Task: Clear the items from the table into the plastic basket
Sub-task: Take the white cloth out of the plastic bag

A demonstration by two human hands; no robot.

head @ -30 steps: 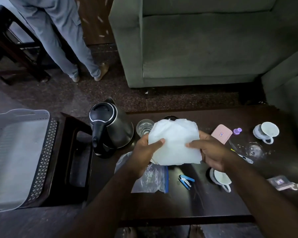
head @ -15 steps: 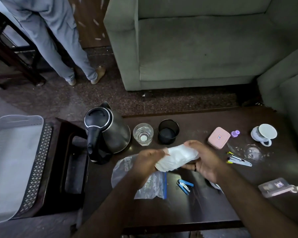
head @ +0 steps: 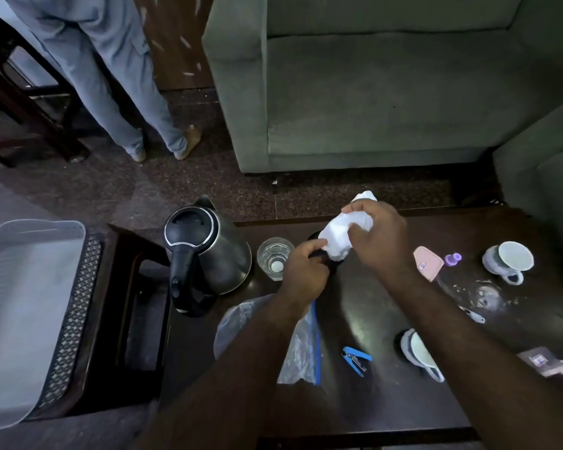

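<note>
A crumpled white cloth (head: 340, 233) is bunched in my right hand (head: 382, 243), held over the far middle of the dark table (head: 371, 404). Its lower end goes into a black cup (head: 313, 236) that is mostly hidden. My left hand (head: 303, 274) is closed around that cup, thumb touching the cloth. The pale plastic basket (head: 30, 303) sits on a low stand at the left, apart from both hands.
On the table are a steel kettle (head: 208, 254), a glass (head: 273, 261), a clear zip bag (head: 301, 349), a blue stapler (head: 356, 358), a pink case (head: 428, 263), a purple cap (head: 453, 258) and two white cups (head: 511, 261) (head: 416, 349). A person stands at far left; a sofa lies beyond the table.
The cloth went from spread flat between both hands to folded, then crumpled. My right hand moved it away from me onto the black cup, and my left hand closed on the cup.
</note>
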